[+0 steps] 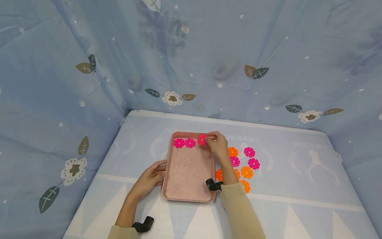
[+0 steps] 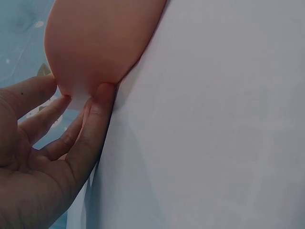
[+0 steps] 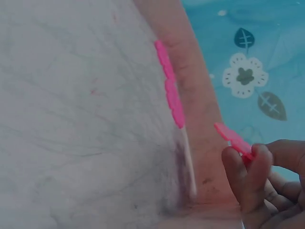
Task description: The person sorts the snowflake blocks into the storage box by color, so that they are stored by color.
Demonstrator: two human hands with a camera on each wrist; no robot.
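Observation:
A pink tray (image 1: 189, 172) lies on the table, with two pink slotted flower-shaped discs (image 1: 179, 143) side by side along its far edge. They show edge-on as a pink strip (image 3: 169, 86) in the right wrist view. My right hand (image 1: 218, 146) pinches another pink flower-shaped disc (image 3: 236, 140) between thumb and finger over the tray's far right corner. At the tray's left side, my left hand (image 1: 150, 177) rests its spread fingertips against the outer wall. Close up in the left wrist view, those fingers (image 2: 90, 129) touch the tray's rounded corner (image 2: 105, 43).
Right of the tray, several loose orange discs (image 1: 247, 172) and pink discs (image 1: 249, 152) lie on the patterned tablecloth (image 1: 286, 176), some partly behind my right forearm. A blue floral curtain (image 1: 197, 59) hangs behind the table. Black wrist devices (image 1: 144, 224) sit on both forearms.

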